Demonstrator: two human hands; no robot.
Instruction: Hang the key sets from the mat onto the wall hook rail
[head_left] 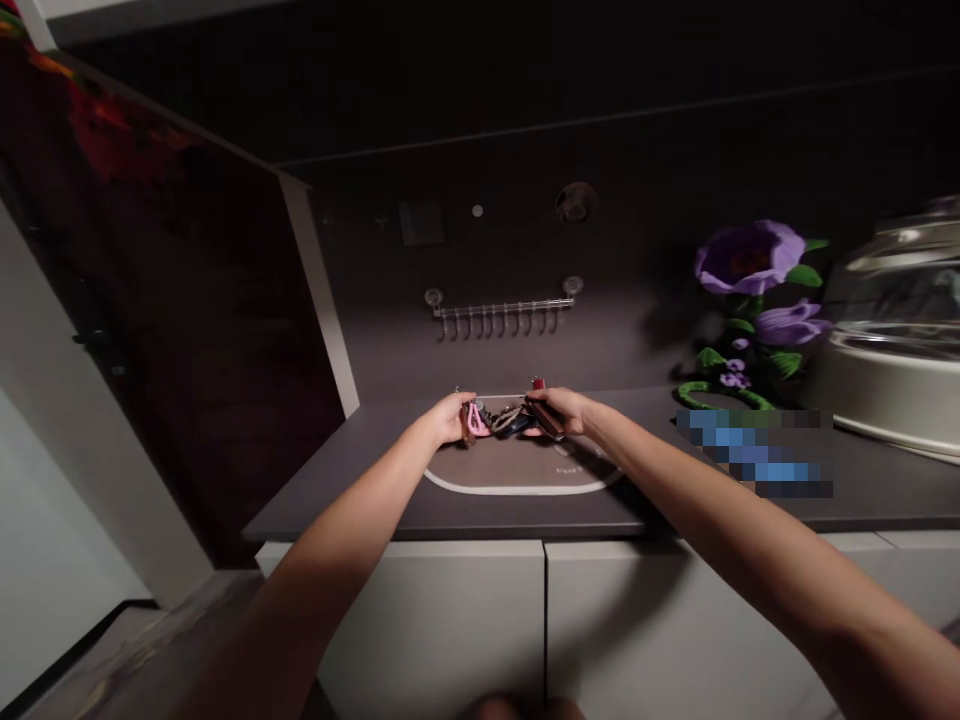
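Both arms reach out over a brown mat [517, 475] with a pale rim on the grey counter. My left hand [451, 415] is closed at the left end of a cluster of small items, gripping a pink strap [476, 419] like that of a keychain. At the cluster's right end, my right hand [562, 408] closes around a dark brown case [547, 420]. Between the hands lie a beaded or braided cord [506, 417] and a dark, shiny piece [516, 428] too small to name. Just behind my right hand a small red item [538, 384] shows.
A clear rail [502, 309] with several hooks is fixed to the wall behind the mat. To the right stand purple artificial flowers [750, 258] and a large white container with a clear lid [892, 375]. White cupboard doors [442, 620] sit below, and a dark shelf hangs overhead.
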